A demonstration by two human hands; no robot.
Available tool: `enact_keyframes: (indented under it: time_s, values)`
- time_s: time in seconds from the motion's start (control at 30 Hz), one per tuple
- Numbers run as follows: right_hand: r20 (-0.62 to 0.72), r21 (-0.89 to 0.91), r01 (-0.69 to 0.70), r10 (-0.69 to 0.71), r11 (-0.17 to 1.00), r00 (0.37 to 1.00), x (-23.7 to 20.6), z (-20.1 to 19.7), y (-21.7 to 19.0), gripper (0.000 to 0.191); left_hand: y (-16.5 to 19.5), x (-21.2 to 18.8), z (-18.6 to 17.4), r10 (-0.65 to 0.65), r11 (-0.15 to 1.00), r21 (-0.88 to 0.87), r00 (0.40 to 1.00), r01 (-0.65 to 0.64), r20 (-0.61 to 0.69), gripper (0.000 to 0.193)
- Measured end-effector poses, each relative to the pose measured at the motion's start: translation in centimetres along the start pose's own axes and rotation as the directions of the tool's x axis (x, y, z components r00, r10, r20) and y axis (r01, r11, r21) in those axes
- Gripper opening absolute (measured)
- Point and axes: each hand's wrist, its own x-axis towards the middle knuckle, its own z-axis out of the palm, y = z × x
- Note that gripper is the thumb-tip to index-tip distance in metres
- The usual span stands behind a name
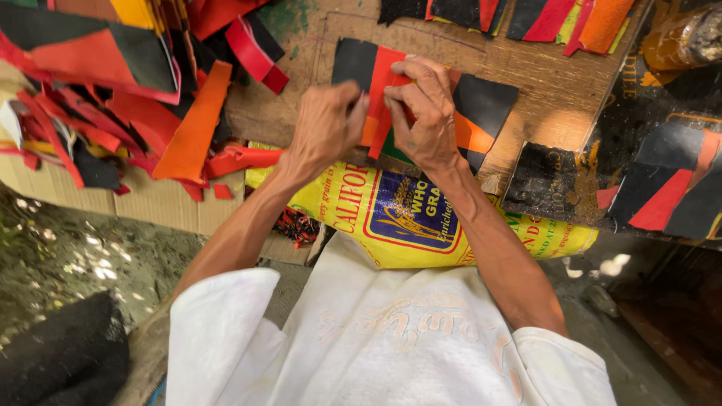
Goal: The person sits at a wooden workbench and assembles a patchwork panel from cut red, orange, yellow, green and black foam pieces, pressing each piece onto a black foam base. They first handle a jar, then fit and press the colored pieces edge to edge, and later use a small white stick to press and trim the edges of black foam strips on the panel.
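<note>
orange and red strip (pixel 382 101) pinched between left hand (pixel 325 126) and right hand (pixel 423 120), both closed on it, flat on the black patchwork piece (pixel 481 105) on the wooden board (pixel 541 83), probably for lining up edges.

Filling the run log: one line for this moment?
left hand: on red strip | right hand: pressing patchwork | board: under it

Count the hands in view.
2: the left hand and the right hand, both on the red, orange and black pieces on the wooden board.
</note>
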Motion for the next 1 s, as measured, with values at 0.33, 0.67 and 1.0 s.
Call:
enact_keyframes:
  time_s: [0.33, 0.67, 1.0]
  values:
    - [0.014, -0.002, 0.006, -0.006, 1.0, 1.0, 0.1, -0.2, -0.3, 0.017, 1.3, 2.9, -0.3, 0.069, 0.997, 0.042, 0.997, -0.067, -0.042, 0.03]
    - [0.024, 0.003, 0.0, -0.001, 1.0, 1.0, 0.0, -0.1, -0.4, 0.015, 0.5, -0.5, 0.1, -0.011, 1.0, 0.025, 1.0, 0.012, -0.019, 0.026]
    - [0.04, -0.008, 0.009, -0.009, 1.0, 0.999, 0.1, -0.2, -0.4, 0.015, 0.9, 0.0, 0.0, -0.004, 0.995, 0.102, 0.997, 0.013, -0.081, 0.027]
